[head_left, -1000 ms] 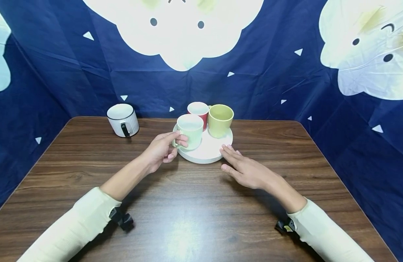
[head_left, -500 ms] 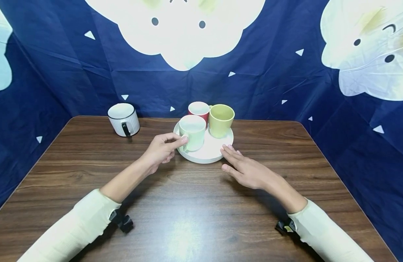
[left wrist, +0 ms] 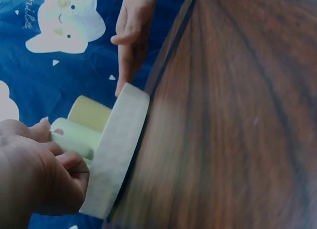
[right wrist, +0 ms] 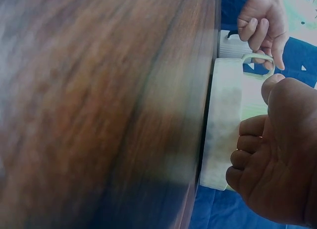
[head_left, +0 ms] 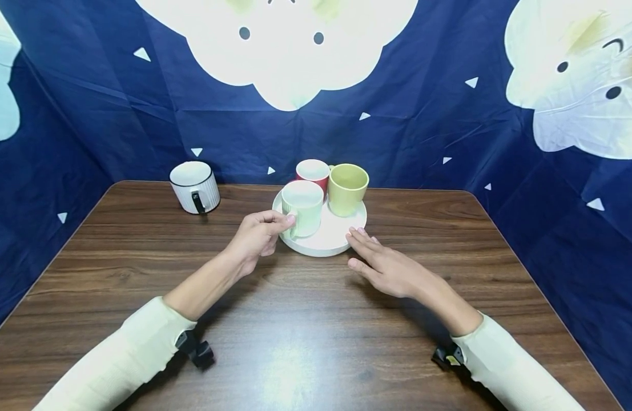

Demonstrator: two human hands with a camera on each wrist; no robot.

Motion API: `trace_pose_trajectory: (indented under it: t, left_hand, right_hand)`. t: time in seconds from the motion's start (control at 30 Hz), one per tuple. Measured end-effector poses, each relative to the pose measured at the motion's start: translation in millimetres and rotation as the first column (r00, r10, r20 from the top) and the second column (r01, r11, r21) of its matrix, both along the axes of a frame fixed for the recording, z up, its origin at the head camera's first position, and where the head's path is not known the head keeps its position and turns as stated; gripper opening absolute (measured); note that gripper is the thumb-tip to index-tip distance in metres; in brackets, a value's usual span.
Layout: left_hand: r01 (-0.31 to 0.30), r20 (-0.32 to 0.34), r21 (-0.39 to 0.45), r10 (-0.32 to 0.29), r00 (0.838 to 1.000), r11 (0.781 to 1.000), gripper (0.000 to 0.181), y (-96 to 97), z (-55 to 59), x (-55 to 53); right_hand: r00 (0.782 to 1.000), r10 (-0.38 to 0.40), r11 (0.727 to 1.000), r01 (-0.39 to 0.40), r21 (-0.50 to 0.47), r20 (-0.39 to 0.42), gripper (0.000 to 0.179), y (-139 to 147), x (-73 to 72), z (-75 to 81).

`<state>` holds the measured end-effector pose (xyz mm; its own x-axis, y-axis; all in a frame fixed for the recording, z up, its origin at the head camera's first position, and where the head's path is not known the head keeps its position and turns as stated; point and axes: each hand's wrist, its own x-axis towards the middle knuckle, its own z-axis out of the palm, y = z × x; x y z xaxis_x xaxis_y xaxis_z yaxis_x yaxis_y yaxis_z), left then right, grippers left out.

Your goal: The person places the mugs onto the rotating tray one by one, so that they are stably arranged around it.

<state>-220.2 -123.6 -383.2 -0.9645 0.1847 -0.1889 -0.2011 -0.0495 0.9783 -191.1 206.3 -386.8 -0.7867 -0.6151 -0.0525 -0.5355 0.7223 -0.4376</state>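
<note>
A round white tray (head_left: 323, 246) near the back of the table carries three mugs. At its front left stands a pale mint mug (head_left: 308, 211). My left hand (head_left: 255, 235) pinches this mug's handle (right wrist: 273, 65) between thumb and curled fingers. Behind it is a red mug (head_left: 319, 181) with a white inside, partly hidden. The olive-green mug (head_left: 342, 200) stands at the back right of the tray. Straight fingers of my right hand (head_left: 385, 265) lie at the tray's front right rim, palm down and holding nothing.
A white ribbed mug (head_left: 196, 191) with a black rim and black-edged handle stands alone on the wooden table (head_left: 305, 331), at the back left. Right behind the table's far edge hangs a blue cloth (head_left: 233, 142) with white cloud shapes.
The mint mug has shifted slightly right on the tray and its handle has turned toward the front. My left thumb has come onto the handle. The right hand stays in place.
</note>
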Motion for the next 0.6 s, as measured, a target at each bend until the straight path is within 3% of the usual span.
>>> trace_pose_trajectory:
  t: [0.33, 0.6]
  left_hand:
    - [-0.119, 0.029, 0.112, 0.116, 0.993, 0.987, 0.018, 13.9, -8.4, 4.7]
    - [-0.093, 0.044, 0.018, 0.092, 0.995, 0.995, 0.011, 17.0, -9.1, 3.6]
  right_hand:
    - [1.0, -0.003, 1.0, 0.003, -0.002, 0.0, 0.07, 2, 0.8, 0.0]
    - [1.0, -0.004, 1.0, 0.004, -0.007, -0.002, 0.069, 3, -0.6, -1.2]
